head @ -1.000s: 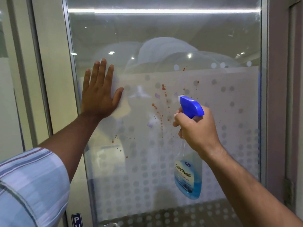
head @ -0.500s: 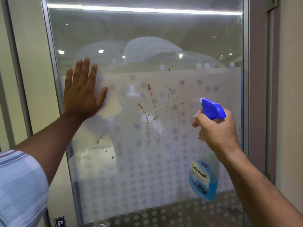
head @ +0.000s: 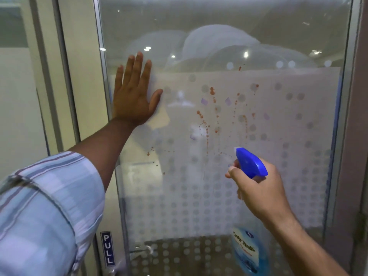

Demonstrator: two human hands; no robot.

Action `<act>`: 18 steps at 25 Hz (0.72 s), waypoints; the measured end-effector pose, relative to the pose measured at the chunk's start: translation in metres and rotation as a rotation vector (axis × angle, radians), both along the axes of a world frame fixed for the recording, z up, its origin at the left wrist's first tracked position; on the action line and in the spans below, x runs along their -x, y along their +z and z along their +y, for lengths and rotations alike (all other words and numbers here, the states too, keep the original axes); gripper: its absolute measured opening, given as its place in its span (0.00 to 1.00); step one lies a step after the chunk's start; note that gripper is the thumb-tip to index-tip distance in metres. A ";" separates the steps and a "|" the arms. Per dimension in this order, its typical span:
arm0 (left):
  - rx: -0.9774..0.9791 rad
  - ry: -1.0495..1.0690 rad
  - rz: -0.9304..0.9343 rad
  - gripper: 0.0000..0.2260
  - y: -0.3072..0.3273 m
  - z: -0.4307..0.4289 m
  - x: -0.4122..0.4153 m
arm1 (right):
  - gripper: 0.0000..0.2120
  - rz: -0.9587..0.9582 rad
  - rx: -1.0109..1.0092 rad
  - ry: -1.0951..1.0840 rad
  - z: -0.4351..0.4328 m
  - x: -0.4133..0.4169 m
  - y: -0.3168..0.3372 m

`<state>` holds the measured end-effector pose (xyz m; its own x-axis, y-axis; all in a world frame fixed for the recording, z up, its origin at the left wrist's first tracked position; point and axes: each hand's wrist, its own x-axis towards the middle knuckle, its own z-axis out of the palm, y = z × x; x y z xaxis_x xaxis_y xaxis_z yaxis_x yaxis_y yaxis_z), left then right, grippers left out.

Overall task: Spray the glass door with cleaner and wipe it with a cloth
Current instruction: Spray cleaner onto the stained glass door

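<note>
The glass door (head: pixel 298 108) fills the view, with a frosted dotted band and reddish-brown splatter (head: pixel 207 124) near its middle. My left hand (head: pixel 133 94) lies flat on the glass by the door's left edge, fingers spread and pointing up, holding nothing. My right hand (head: pixel 258 188) grips a spray bottle (head: pixel 249 251) of blue cleaner at lower right. Its blue trigger head (head: pixel 250 164) points left and up toward the splatter, with my index finger on the trigger. No cloth is in view.
A metal door frame (head: pixel 103 136) runs down the left, with a blue PULL sign (head: pixel 107 249) near the bottom and a handle fitting (head: pixel 147 250) beside it. A cream wall panel (head: pixel 18 96) is at far left. Another frame post (head: pixel 354 136) stands at the right.
The view has dropped lower on the door, bringing the PULL sign and handle into sight. My right hand and the bottle have moved down and left relative to the splatter. My left hand stays flat on the glass.
</note>
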<state>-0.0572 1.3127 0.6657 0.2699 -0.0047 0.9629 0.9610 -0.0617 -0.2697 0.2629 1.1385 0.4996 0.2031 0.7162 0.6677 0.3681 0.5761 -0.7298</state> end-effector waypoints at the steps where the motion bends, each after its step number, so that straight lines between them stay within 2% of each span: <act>1: 0.004 0.003 -0.001 0.34 0.000 0.000 -0.001 | 0.07 -0.008 -0.001 0.036 -0.002 0.010 -0.002; 5: 0.019 0.003 -0.008 0.34 0.000 -0.002 -0.001 | 0.11 -0.059 0.010 0.149 -0.003 0.042 -0.013; 11: 0.023 0.007 -0.005 0.34 0.000 -0.003 -0.003 | 0.07 -0.079 0.098 0.207 0.000 0.043 -0.033; 18: 0.001 0.001 0.012 0.34 -0.001 -0.002 -0.001 | 0.12 -0.008 0.155 -0.031 0.001 -0.008 -0.054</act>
